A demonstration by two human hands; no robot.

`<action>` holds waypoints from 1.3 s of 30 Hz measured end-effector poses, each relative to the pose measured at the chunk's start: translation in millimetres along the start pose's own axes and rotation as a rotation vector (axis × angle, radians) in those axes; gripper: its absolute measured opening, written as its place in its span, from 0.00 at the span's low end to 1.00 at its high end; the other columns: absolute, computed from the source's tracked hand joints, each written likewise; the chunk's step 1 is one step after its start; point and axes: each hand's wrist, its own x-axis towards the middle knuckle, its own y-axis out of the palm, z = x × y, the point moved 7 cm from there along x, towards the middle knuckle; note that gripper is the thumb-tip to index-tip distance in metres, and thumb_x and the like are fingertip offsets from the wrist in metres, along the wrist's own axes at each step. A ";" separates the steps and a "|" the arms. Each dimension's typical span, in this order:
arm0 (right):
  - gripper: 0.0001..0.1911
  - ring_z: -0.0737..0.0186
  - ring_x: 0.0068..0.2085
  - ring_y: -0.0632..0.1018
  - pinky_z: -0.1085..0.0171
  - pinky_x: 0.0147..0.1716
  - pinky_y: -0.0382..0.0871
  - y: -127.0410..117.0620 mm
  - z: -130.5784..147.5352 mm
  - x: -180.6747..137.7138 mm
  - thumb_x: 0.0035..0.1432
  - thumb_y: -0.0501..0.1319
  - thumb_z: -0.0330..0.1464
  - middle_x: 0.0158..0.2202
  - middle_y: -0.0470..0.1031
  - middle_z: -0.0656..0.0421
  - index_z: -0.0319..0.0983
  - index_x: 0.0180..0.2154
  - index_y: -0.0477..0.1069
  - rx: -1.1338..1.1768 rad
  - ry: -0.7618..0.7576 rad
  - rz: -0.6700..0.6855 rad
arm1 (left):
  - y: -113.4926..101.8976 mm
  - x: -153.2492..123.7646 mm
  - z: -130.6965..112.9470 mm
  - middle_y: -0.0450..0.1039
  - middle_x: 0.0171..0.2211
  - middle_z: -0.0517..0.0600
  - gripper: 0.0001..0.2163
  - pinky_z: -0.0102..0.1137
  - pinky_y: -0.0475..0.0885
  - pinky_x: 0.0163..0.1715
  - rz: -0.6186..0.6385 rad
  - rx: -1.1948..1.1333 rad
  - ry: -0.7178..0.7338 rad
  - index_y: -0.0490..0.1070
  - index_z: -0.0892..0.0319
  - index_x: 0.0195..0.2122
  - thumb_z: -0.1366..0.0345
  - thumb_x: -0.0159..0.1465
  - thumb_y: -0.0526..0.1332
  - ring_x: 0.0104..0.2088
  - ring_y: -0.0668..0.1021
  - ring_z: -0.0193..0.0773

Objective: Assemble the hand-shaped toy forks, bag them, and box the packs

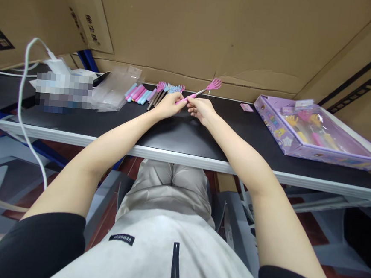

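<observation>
Both hands hold one pink back scratcher [205, 89] over the black table [179, 134]. My left hand [169, 104] is closed on its pink handle end. My right hand [200, 108] pinches the handle just beside it. The thin metal shaft runs up and right to a pink claw head near the cardboard wall. Behind my left hand lies a row of several more pink and blue scratchers [153, 93].
Clear plastic sleeves [114, 90] lie left of the scratcher row. A white charger and cable [54, 65] sit at the far left. A purple toy box [314, 132] rests at the right. A small pink tag [246, 107] lies near it. Cardboard [213, 34] backs the table.
</observation>
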 end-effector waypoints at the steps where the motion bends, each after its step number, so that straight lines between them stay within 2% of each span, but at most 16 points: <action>1: 0.15 0.76 0.21 0.71 0.74 0.21 0.60 0.8 0.1 -1.1 0.76 0.63 0.28 0.22 0.72 0.65 0.36 0.31 0.71 -0.006 0.013 0.006 | 1.3 -0.5 -0.3 0.69 0.21 0.43 0.10 0.30 0.66 0.33 0.021 0.002 0.001 0.64 0.55 0.32 0.65 0.71 0.62 0.25 0.72 0.35; 5: 0.13 0.71 0.23 0.74 0.72 0.25 0.66 -6.2 -0.3 2.8 0.72 0.59 0.26 0.22 0.72 0.62 0.36 0.31 0.70 -0.033 0.077 0.021 | 8.5 -3.1 -2.3 0.72 0.22 0.43 0.07 0.30 0.66 0.32 0.126 0.017 0.017 0.69 0.57 0.36 0.61 0.68 0.63 0.25 0.73 0.36; 7: 0.11 0.69 0.22 0.73 0.71 0.25 0.66 -14.5 -0.5 8.8 0.68 0.59 0.25 0.23 0.73 0.60 0.37 0.31 0.70 -0.068 0.091 0.018 | 11.4 -4.6 -3.9 0.73 0.23 0.44 0.08 0.30 0.65 0.32 0.170 0.041 0.035 0.72 0.58 0.39 0.59 0.67 0.64 0.25 0.73 0.36; 11: 0.06 0.69 0.20 0.67 0.69 0.22 0.60 -35.6 0.4 21.1 0.63 0.59 0.26 0.22 0.72 0.59 0.39 0.31 0.68 -0.223 0.095 -0.021 | 15.7 -7.1 -5.0 0.73 0.23 0.46 0.13 0.31 0.66 0.31 0.253 0.079 0.057 0.76 0.60 0.39 0.55 0.65 0.65 0.26 0.73 0.36; 16: 0.13 0.69 0.17 0.58 0.67 0.21 0.51 -61.4 7.1 22.1 0.67 0.56 0.28 0.15 0.60 0.63 0.41 0.27 0.64 -0.562 0.086 -0.135 | 6.6 -5.3 -5.9 0.75 0.26 0.48 0.10 0.34 0.69 0.37 0.208 0.232 0.138 0.79 0.61 0.36 0.60 0.65 0.62 0.29 0.75 0.38; 19: 0.19 0.65 0.18 0.62 0.65 0.24 0.60 -68.7 13.6 20.0 0.71 0.55 0.31 0.13 0.59 0.61 0.40 0.25 0.68 -0.837 0.024 -0.175 | -0.1 -3.9 -3.0 0.78 0.29 0.51 0.11 0.35 0.72 0.40 0.178 0.302 0.157 0.80 0.62 0.37 0.61 0.66 0.61 0.32 0.77 0.40; 23: 0.20 0.56 0.25 0.75 0.62 0.39 0.75 -68.9 13.4 25.7 0.72 0.56 0.34 0.13 0.63 0.57 0.36 0.29 0.78 -1.060 -0.037 -0.160 | -3.7 -3.5 -0.3 0.80 0.30 0.52 0.12 0.36 0.73 0.41 0.170 0.334 0.170 0.81 0.61 0.38 0.60 0.66 0.61 0.33 0.78 0.42; 25: 0.19 0.50 0.33 0.82 0.59 0.47 0.78 -67.6 12.1 30.5 0.72 0.56 0.34 0.16 0.69 0.54 0.33 0.35 0.82 -1.130 -0.056 -0.157 | -3.6 -3.8 -0.1 0.80 0.31 0.52 0.12 0.36 0.73 0.41 0.177 0.342 0.169 0.82 0.61 0.38 0.60 0.66 0.61 0.33 0.79 0.42; 27: 0.19 0.44 0.44 0.86 0.57 0.53 0.78 -65.1 11.1 34.2 0.72 0.56 0.34 0.23 0.78 0.47 0.29 0.44 0.83 -1.195 -0.065 -0.151 | -3.8 -4.0 -0.1 0.80 0.31 0.53 0.12 0.37 0.73 0.42 0.178 0.350 0.161 0.82 0.62 0.38 0.61 0.67 0.61 0.33 0.79 0.42; 29: 0.21 0.40 0.55 0.86 0.55 0.60 0.76 -62.0 10.7 35.7 0.73 0.56 0.33 0.34 0.84 0.41 0.25 0.52 0.82 -1.253 -0.060 -0.143 | -4.1 -4.1 -0.1 0.81 0.32 0.53 0.12 0.37 0.74 0.43 0.177 0.356 0.154 0.82 0.62 0.39 0.61 0.67 0.61 0.34 0.79 0.42; 31: 0.24 0.39 0.63 0.82 0.53 0.64 0.74 -59.5 10.8 35.1 0.74 0.55 0.33 0.43 0.86 0.37 0.23 0.58 0.79 -1.293 -0.044 -0.139 | -4.1 -4.0 0.1 0.81 0.32 0.53 0.12 0.37 0.74 0.43 0.179 0.359 0.151 0.82 0.62 0.39 0.61 0.67 0.61 0.34 0.79 0.42; 35: 0.24 0.39 0.67 0.80 0.52 0.67 0.73 -58.2 10.0 34.6 0.75 0.55 0.34 0.47 0.85 0.37 0.23 0.61 0.77 -1.322 -0.031 -0.146 | -3.6 -3.7 0.5 0.81 0.32 0.53 0.12 0.37 0.74 0.44 0.185 0.360 0.155 0.82 0.61 0.39 0.60 0.67 0.61 0.35 0.80 0.43; 39: 0.17 0.39 0.63 0.82 0.51 0.65 0.74 -61.3 7.0 42.6 0.73 0.60 0.34 0.45 0.85 0.37 0.28 0.53 0.80 -1.264 -0.100 -0.174 | -3.2 -3.7 0.9 0.81 0.32 0.53 0.12 0.38 0.74 0.46 0.190 0.346 0.148 0.82 0.61 0.39 0.60 0.66 0.61 0.37 0.80 0.44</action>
